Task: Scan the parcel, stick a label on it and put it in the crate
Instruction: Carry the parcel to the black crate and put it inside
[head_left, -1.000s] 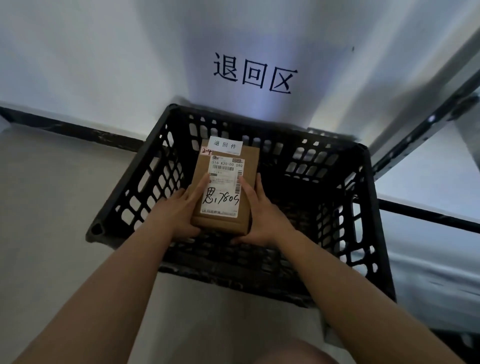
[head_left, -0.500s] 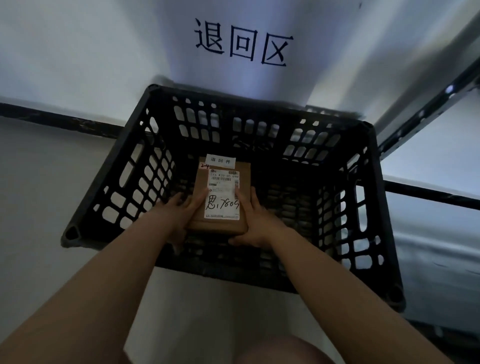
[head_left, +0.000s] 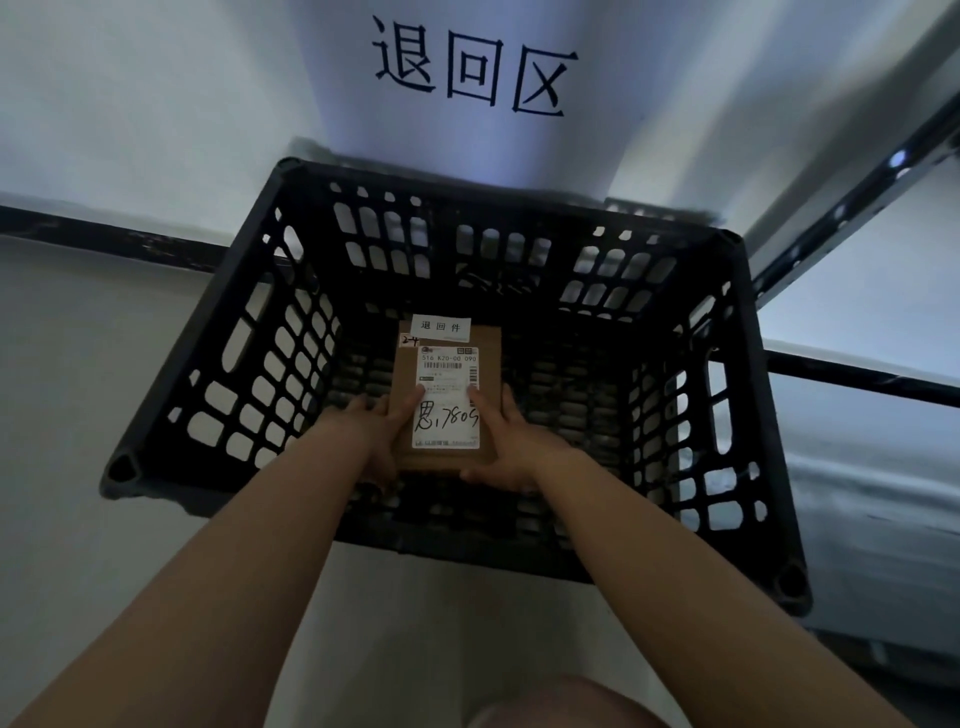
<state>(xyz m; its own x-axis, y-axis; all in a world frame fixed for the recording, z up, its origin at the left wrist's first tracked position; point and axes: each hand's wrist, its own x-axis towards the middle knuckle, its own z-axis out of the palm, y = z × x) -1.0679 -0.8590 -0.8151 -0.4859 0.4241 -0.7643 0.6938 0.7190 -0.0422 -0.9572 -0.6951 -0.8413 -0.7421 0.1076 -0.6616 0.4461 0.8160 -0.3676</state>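
The parcel (head_left: 447, 400), a flat brown cardboard box, is held low inside the black crate (head_left: 748, 395), near the middle of its slatted floor; whether it already rests on that floor cannot be told. It is gripped from both sides. The left hand (head_left: 376, 431) is wrapped on the box's left edge with the thumb laid across the top, and the right hand (head_left: 511, 441) is wrapped on the right edge in the same way, thumb over the shipping label (head_left: 448, 397). This two-sided hold seems chosen so that the box is kept level and face up on its way down.

A small white return sticker (head_left: 440, 326) is seen at the far edge of the box (it overhangs the cardboard slightly), so labelling is judged to be done. Placing in the crate is judged the step in hand, nearly finished.

The crate is set on a pale floor against a wall, under a paper sign (head_left: 475, 73) with large handwritten characters. A dark metal frame is seen at the right.
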